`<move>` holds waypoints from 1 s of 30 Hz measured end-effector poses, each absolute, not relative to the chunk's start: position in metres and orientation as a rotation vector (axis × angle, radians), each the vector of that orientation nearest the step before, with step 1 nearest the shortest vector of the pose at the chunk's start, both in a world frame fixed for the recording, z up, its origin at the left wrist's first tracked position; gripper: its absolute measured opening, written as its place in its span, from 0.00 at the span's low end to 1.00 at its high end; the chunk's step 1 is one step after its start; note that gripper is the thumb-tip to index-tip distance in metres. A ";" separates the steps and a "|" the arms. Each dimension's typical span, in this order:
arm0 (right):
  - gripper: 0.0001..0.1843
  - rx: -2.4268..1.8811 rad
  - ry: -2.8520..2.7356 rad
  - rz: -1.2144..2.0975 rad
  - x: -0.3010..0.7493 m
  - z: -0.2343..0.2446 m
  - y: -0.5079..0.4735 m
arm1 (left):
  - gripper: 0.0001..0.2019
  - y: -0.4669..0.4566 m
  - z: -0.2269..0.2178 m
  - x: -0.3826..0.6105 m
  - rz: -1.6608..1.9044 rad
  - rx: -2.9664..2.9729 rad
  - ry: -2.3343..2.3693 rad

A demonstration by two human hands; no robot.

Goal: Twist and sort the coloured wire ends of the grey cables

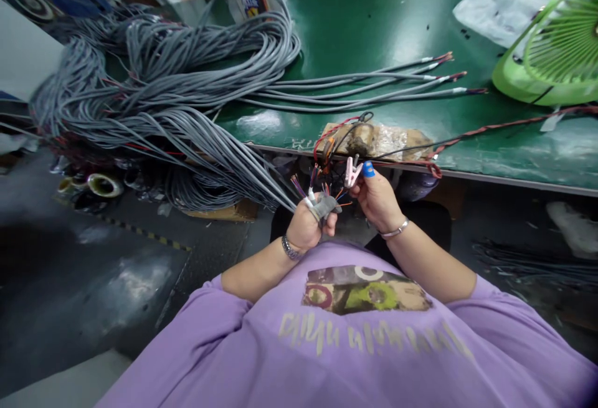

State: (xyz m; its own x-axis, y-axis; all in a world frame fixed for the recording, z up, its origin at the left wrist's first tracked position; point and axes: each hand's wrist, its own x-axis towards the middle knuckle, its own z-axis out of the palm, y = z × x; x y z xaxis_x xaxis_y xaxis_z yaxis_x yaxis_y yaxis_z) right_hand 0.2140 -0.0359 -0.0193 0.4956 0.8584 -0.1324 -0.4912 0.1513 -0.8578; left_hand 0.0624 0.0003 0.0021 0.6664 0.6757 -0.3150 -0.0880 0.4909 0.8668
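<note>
My left hand [304, 228] is closed around the ends of grey cables [275, 184]. Fanned-out thin coloured wires [341, 195] stick up past its fingers. A grey covering [326, 206] wraps part of that hand's fingertips. Just to the right, my right hand [379, 201] pinches a pale pink clothes peg [352, 172] between thumb and fingers. Blue tape [368, 169] is wound round the right thumb. Behind the peg, red, orange and black leads [327, 146] run beside a tape-covered block [378, 140] at the bench edge.
A large heap of grey cables [187, 65] covers the left of the green bench [355, 9]. Several cable ends [434, 78] lie stretched rightward. A green fan [551, 53] and a plastic bag [509, 6] stand at right. Tape rolls [103, 185] lie below left.
</note>
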 end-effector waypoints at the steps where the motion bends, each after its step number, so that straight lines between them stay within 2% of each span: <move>1: 0.29 -0.992 -0.439 1.046 0.215 -0.020 -0.036 | 0.24 -0.001 0.002 0.062 0.550 0.950 0.731; 5: 0.29 -0.905 -0.424 1.166 0.217 -0.018 -0.034 | 0.23 -0.006 0.006 0.064 0.675 0.924 0.793; 12: 0.29 -0.831 -0.363 1.288 0.216 -0.007 -0.028 | 0.24 -0.015 0.009 0.073 0.689 1.026 0.865; 19: 0.31 -1.019 -0.460 0.942 0.211 -0.019 -0.024 | 0.22 -0.014 0.003 0.074 0.700 1.051 0.832; 25: 0.28 -0.862 -0.257 1.174 0.212 -0.012 -0.020 | 0.23 -0.014 0.003 0.074 0.689 1.072 0.826; 30: 0.25 -0.794 -0.200 1.152 0.211 -0.009 -0.018 | 0.24 -0.014 0.003 0.076 0.681 1.079 0.852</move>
